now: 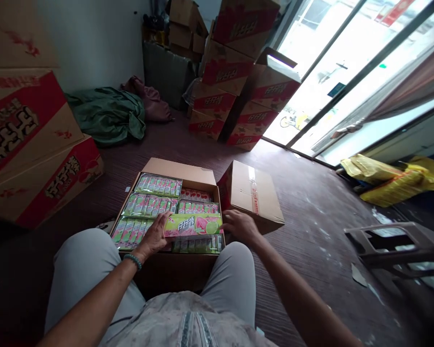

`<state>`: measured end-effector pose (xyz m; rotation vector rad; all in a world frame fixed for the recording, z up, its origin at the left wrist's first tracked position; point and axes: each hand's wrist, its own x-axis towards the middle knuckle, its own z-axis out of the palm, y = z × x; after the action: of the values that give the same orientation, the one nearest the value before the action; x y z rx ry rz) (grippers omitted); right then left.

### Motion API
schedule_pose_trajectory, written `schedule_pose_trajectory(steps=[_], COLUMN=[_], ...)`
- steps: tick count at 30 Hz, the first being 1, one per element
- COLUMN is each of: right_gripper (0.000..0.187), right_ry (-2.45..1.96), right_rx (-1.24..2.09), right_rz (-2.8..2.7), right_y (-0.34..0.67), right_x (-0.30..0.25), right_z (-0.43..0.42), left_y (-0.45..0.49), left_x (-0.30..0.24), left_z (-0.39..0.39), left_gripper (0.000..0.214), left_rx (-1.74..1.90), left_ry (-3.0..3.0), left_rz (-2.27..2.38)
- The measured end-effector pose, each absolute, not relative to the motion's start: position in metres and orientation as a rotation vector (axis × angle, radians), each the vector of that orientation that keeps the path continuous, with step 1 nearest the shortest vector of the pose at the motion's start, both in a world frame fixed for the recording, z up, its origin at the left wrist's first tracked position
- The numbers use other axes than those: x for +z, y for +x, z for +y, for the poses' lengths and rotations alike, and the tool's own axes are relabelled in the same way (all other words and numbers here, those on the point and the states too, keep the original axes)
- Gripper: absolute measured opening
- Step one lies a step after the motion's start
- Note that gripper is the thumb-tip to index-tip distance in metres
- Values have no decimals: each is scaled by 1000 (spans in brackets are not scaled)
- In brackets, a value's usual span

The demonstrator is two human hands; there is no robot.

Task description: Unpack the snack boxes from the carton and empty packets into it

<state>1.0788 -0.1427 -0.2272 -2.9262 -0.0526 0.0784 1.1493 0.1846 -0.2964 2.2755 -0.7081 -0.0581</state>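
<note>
An open cardboard carton (181,169) sits on the floor between my knees, filled with several rows of pink and green wrapped packs (148,205). Across its near end lies one longer green and pink pack (192,225). My left hand (154,237) grips the left end of that pack, fingers curled over it. My right hand (240,225) holds its right end, resting at the carton's right edge beside the open flap (255,195).
Red and tan printed cartons (29,149) are stacked at the left and more (238,82) at the back by the glass doors. A green cloth (106,113) lies on the floor. Yellow bags (390,180) and a grey stool (394,241) are at right.
</note>
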Motion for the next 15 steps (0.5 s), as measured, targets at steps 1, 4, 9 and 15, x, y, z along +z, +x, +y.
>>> schedule_pose_trajectory(steps=[1, 4, 9, 15], right_gripper=[67, 105, 73, 66], right_ry=[-2878, -2895, -2923, -3081], right_rx=[75, 248, 131, -65], right_rz=[-170, -409, -178, 441], right_y=[1083, 1099, 1089, 1030], right_x=[-232, -246, -246, -247], right_z=[-122, -72, -99, -222], left_y=[1147, 1142, 1153, 1222], left_x=[-297, -298, -291, -295], left_z=[182, 179, 173, 115], left_gripper=[79, 79, 112, 88], left_rx=[-58, -100, -220, -101], left_ry=[2271, 2271, 2273, 2699], left_rz=[-729, -747, -540, -646])
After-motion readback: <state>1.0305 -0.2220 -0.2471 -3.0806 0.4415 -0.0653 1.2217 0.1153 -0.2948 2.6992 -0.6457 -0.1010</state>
